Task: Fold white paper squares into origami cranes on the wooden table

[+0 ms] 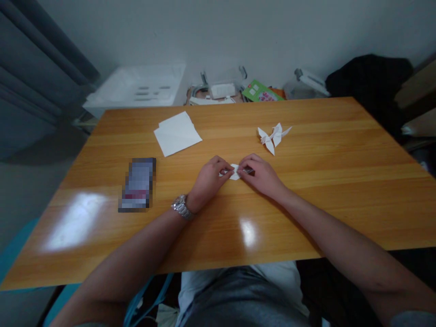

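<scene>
Folded white paper (234,172) between hands (235,175)

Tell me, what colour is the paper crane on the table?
The paper crane is plain white; the head view shows it best.

- We note a silver metal link wristwatch (181,207), worn on the left.
- We observe a grey garment (235,299) at near centre, with white fabric (279,281) to its right.
- We mark a grey sleeve (410,319) at near right.
</scene>
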`<state>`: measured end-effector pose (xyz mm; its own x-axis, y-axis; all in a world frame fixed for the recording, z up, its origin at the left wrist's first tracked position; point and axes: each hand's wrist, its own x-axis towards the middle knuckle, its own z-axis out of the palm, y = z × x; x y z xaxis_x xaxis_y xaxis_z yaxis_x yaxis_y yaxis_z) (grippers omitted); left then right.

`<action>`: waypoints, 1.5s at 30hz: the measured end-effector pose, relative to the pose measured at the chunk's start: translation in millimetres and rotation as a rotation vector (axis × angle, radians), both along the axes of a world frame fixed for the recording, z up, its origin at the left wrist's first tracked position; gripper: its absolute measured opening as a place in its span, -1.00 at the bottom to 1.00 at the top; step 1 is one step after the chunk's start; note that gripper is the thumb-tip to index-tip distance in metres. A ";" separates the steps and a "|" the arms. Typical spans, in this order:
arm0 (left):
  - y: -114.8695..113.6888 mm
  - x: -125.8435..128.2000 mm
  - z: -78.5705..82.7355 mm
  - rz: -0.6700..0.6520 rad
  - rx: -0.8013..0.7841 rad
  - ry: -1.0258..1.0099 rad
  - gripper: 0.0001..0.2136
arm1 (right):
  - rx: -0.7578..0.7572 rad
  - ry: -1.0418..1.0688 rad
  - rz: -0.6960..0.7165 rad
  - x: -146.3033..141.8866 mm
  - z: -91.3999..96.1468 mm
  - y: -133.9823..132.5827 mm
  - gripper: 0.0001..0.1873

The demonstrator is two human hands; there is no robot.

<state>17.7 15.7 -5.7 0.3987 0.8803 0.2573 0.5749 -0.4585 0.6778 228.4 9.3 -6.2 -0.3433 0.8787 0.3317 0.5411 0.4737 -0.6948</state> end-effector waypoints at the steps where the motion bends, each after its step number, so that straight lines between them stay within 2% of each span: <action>1: 0.5 0.3 -0.1 0.000 0.005 0.001 -0.93 | 0.006 -0.002 -0.005 -0.4 -0.4 0.1 -0.93; 16: 1.9 1.0 -0.6 -0.008 0.035 0.020 -0.94 | 0.038 -0.012 -0.041 -5.5 -5.8 0.6 -0.92; 21: 1.9 1.5 -1.7 -0.017 0.088 0.070 -0.89 | 0.037 -0.017 -0.063 -6.6 -6.4 0.6 -0.91; 26: -3.2 -2.8 1.6 -0.136 0.252 0.267 -0.81 | 0.044 -0.021 -0.072 -5.1 -7.8 1.3 -0.91; 31: -8.9 -13.3 6.7 -0.252 0.244 0.335 -0.69 | 0.064 -0.010 -0.055 -5.1 -7.8 0.1 -0.92; 36: -10.2 -19.5 13.5 -0.373 0.267 0.341 -0.68 | 0.056 -0.009 -0.054 -5.4 -6.9 -1.1 -0.92; 45: -13.7 -14.2 7.1 -0.343 0.297 0.407 -0.66 | 0.115 -0.065 -0.042 2.8 -5.6 -2.2 -0.96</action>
